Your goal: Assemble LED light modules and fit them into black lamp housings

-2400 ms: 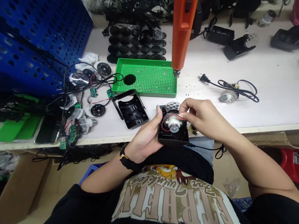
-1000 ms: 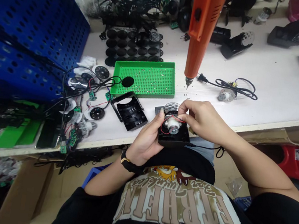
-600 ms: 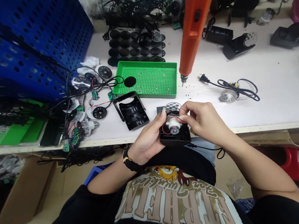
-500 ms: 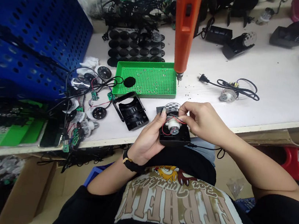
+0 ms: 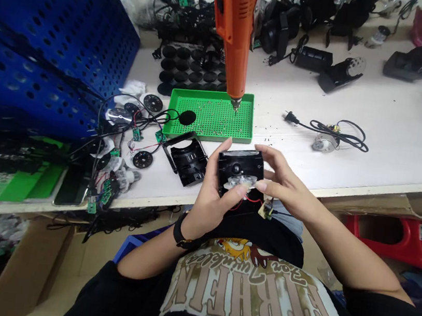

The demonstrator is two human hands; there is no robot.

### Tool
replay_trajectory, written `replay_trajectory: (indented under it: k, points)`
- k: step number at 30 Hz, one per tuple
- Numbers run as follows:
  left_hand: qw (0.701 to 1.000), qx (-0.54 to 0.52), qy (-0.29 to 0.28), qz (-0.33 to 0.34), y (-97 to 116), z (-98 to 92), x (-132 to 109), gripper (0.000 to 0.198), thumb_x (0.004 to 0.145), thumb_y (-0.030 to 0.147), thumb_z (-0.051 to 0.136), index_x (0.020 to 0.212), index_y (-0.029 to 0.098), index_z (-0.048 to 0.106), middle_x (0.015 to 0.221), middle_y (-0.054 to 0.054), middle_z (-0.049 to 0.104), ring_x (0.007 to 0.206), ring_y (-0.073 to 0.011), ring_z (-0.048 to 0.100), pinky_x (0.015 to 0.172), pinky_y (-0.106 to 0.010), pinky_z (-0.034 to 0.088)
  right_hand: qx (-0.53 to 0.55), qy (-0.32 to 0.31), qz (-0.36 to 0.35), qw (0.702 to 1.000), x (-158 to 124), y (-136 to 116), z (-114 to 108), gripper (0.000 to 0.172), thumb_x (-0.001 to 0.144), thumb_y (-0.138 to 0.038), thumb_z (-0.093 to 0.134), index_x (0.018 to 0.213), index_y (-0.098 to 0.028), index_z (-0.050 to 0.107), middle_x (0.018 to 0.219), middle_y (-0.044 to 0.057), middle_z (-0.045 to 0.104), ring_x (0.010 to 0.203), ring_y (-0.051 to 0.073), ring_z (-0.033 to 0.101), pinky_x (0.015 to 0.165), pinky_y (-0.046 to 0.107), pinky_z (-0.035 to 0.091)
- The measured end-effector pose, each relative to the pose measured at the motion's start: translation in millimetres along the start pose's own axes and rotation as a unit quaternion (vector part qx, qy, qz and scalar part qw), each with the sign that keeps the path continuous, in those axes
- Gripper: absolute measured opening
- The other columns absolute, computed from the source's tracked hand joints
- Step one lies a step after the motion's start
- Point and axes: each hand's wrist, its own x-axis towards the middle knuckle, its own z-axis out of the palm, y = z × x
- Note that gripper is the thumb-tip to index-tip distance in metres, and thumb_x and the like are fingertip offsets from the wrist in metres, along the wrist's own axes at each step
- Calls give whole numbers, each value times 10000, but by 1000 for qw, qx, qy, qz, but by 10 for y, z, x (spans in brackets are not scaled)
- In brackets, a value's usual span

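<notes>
Above my lap at the table's front edge, both hands hold a black plastic housing (image 5: 229, 164). My left hand (image 5: 211, 200) grips its left side, thumb on a clear plastic part (image 5: 241, 182) at the front. My right hand (image 5: 286, 184) holds the right side, with the thumb by the clear part. Red wires run below it to a small circuit board (image 5: 266, 207) hanging at the right. A second black housing half (image 5: 188, 159), open side up, lies just left of my left hand. An orange electric screwdriver (image 5: 233, 41) hangs beyond my hands, bit pointing down.
A green perforated tray (image 5: 247, 141) with small screws lies behind the hands. Wired discs and boards (image 5: 143, 159) are spread at left beside a blue perforated crate (image 5: 103, 54). A coiled plug cord (image 5: 313, 126) lies at right; black housings (image 5: 342, 74) stand farther back.
The housing has been tilted and the clear part turned over in it; the circuit board now hangs out at the right. My right hand moved from the wires to the housing's side. The screwdriver appears further left.
</notes>
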Motion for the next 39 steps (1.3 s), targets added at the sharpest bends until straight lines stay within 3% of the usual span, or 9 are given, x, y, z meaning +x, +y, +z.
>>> replay_trajectory:
  k: [5, 10, 18, 24, 26, 29, 33, 35, 39]
  points:
    - [995, 63, 12, 80, -11, 10, -48, 834, 760, 299, 902, 1494, 283, 508, 1544, -90, 547, 1527, -343, 407, 1250, -400, 363, 35, -106, -27, 993, -52, -24, 40, 670, 931, -462, 685, 1531, -293, 440, 1541, 82, 559, 1390, 262, 547, 1207, 457, 436]
    - [996, 47, 16, 69, 29, 32, -60, 899, 702, 314, 942, 1479, 271, 491, 1490, -111, 579, 1561, -378, 347, 1253, -420, 352, 33, -81, -25, 996, -114, -25, 90, 705, 929, -423, 705, 1568, -322, 426, 1551, 69, 564, 1397, 256, 553, 1199, 453, 454]
    - [996, 67, 16, 51, -83, 4, -11, 782, 795, 309, 874, 1477, 287, 492, 1489, -94, 574, 1458, -332, 479, 1236, -407, 358, 49, -50, -16, 997, 18, 78, 97, 597, 912, -426, 709, 1473, -296, 554, 1430, 65, 659, 1266, 247, 633, 1127, 438, 510]
    - [991, -72, 115, 5, -12, -14, 189, 682, 808, 310, 858, 1424, 370, 573, 1298, -10, 714, 1287, -262, 657, 1098, -356, 504, -126, -26, 1, 992, -100, 43, -47, 850, 923, -498, 711, 1642, -364, 280, 1551, 128, 553, 973, 200, 691, 903, 425, 615]
    - [985, -105, 137, 15, 28, -25, 251, 682, 811, 288, 859, 1423, 394, 576, 1237, 25, 740, 1261, -229, 679, 1081, -313, 513, -239, 38, -61, 968, -186, 122, -48, 879, 898, -432, 758, 1638, -371, 290, 1543, 150, 539, 820, 168, 657, 807, 414, 628]
    - [980, -143, 138, 11, 39, -38, 320, 607, 841, 312, 842, 1398, 381, 611, 1197, 27, 759, 1264, -228, 680, 1060, -297, 525, -400, 113, -205, 886, -256, 295, -33, 614, 916, -290, 716, 1498, -369, 538, 1372, 132, 632, 723, 163, 607, 680, 384, 603]
    - [977, -152, 148, 27, -1, -38, 363, 491, 911, 459, 763, 1369, 331, 642, 1297, -26, 740, 1335, -274, 631, 1050, -350, 532, -473, 107, -353, 800, -255, 356, -33, 457, 924, -165, 649, 1338, -357, 684, 1049, 82, 742, 737, 194, 635, 621, 352, 559]
    - [975, -150, 157, 41, -15, -33, 365, 487, 905, 509, 759, 1345, 324, 659, 1298, -35, 739, 1367, -279, 606, 1057, -347, 523, -451, 108, -358, 810, -235, 256, -14, 414, 946, -196, 629, 1336, -320, 689, 1038, 92, 747, 774, 209, 657, 646, 366, 566]
    - [973, -144, 164, 78, -36, -18, 348, 457, 898, 517, 763, 1308, 331, 682, 1324, -26, 721, 1373, -271, 594, 1063, -323, 515, -294, 82, -218, 927, -127, -40, 99, 196, 1001, -323, 609, 1088, -266, 775, 1052, 87, 702, 942, 216, 674, 785, 379, 575]
